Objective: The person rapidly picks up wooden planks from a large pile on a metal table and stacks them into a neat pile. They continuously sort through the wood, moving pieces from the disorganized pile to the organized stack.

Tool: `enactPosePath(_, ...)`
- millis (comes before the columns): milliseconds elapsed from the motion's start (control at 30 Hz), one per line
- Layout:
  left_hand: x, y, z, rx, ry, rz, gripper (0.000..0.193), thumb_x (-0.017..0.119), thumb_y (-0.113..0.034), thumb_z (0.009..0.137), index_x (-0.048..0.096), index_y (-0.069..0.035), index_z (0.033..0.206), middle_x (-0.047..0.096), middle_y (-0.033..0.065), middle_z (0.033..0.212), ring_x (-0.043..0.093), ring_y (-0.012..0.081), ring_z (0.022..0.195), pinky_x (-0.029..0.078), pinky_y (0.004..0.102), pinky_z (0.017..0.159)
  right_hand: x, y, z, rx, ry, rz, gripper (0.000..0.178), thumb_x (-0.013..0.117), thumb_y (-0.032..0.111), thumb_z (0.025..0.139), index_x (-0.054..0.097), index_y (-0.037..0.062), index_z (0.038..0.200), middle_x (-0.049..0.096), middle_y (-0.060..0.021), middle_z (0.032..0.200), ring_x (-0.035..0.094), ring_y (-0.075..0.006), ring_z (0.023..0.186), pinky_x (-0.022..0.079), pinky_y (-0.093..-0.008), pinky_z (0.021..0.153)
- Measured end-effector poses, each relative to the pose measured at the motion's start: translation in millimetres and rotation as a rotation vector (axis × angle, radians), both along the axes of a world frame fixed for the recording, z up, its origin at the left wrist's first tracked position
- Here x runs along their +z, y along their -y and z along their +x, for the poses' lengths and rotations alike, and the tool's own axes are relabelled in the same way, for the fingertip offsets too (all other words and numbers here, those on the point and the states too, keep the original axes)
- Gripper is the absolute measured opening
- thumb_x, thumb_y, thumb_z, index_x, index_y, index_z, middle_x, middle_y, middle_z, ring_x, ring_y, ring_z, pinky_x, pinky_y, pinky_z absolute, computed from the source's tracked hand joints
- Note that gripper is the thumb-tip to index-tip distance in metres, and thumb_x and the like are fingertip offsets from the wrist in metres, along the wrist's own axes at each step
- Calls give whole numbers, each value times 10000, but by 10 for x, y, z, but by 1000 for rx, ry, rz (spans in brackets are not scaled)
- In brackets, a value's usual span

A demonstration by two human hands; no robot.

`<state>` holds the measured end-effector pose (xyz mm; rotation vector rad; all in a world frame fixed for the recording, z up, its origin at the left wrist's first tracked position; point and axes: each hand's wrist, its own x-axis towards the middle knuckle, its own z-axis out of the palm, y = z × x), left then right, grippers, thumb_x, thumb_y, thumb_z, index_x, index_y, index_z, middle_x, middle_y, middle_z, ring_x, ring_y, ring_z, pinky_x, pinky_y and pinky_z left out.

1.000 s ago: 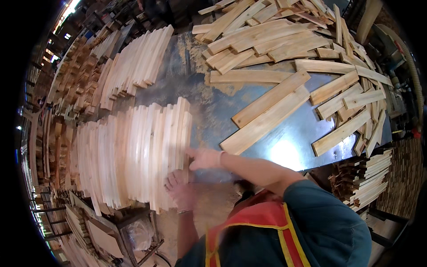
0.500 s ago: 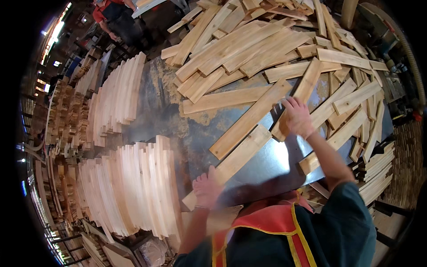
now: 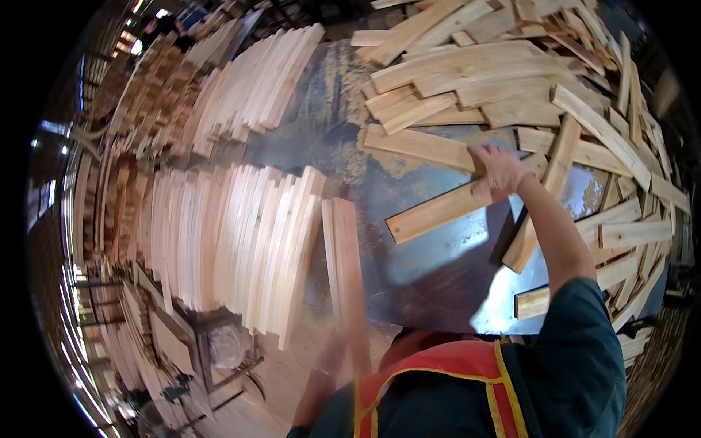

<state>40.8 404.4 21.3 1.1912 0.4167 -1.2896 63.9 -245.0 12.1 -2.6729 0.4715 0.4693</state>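
My right hand (image 3: 504, 174) is closed over a wooden board (image 3: 434, 213) that lies slantwise on the metal tabletop, its fingers across the far end. Another board (image 3: 418, 147) lies just beyond it, close to my fingertips. At the lower left, my left hand (image 3: 330, 354), smeared by motion, is at the near end of a couple of boards (image 3: 349, 274) set side by side. It appears to grip them, though its fingers are partly hidden. These boards stand just right of a row of boards on edge (image 3: 234, 241).
A large loose heap of boards (image 3: 511, 80) covers the far right of the metal table (image 3: 416, 285). A second row of boards on edge (image 3: 255, 87) stands at the far left, with stacked timber (image 3: 153, 95) behind it. Sawdust lies on the tabletop.
My left hand has carried boards leftward, beside the row of boards on edge. My right hand has shifted to a different board and turned it flatter across the table. The view has swung left.
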Motion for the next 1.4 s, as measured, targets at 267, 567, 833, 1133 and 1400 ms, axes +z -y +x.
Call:
enactPosePath(267, -68, 573, 500, -501, 741, 642, 755, 754, -296, 892, 486, -83, 1565, 636, 140, 1380, 608, 314, 1286, 495, 448, 1086, 244, -1538, -794, 210, -215, -217, 1175, 918, 502, 646, 353, 196, 1630, 448, -226, 1561, 530, -433, 1362, 453, -506, 1120)
enactPosePath(567, -85, -138, 1255, -633, 1814, 1145, 894, 801, -381, 797, 437, -129, 1574, 469, 130, 1541, 407, 364, 1454, 333, 557, 1194, 136, -1415, -624, -108, -43, -311, 1083, 871, 288, 685, 364, 186, 1637, 633, -181, 1374, 591, -400, 1310, 483, -516, 1097)
enactPosePath(833, 209, 213, 1258, -841, 1602, 1141, 905, 770, -444, 856, 398, -133, 1621, 526, 143, 1523, 516, 362, 1388, 401, 519, 1161, 265, -2292, -414, -511, 130, 732, 1067, 834, 345, 855, 257, 89, 1715, 711, -171, 1230, 711, -212, 948, 620, -365, 801)
enactPosePath(1133, 153, 1254, 1010, -1015, 1507, 1014, 908, 720, -386, 915, 317, -97, 1675, 587, 176, 1462, 592, 398, 1319, 482, 534, 1074, 37, -3359, -371, 58, 219, 905, 676, 720, 402, 933, 553, 89, 1508, 670, -185, 1396, 642, -342, 1274, 511, -421, 1082)
enactPosePath(1400, -364, 836, 1155, -1009, 1864, 1392, 861, 639, -527, 953, 350, -159, 1676, 316, 113, 1730, 267, 345, 1604, 178, 535, 1305, 165, -1483, -2319, -785, 228, -341, 906, 775, 462, 859, 427, 42, 1582, 461, -247, 1566, 404, -441, 1496, 338, -543, 1229)
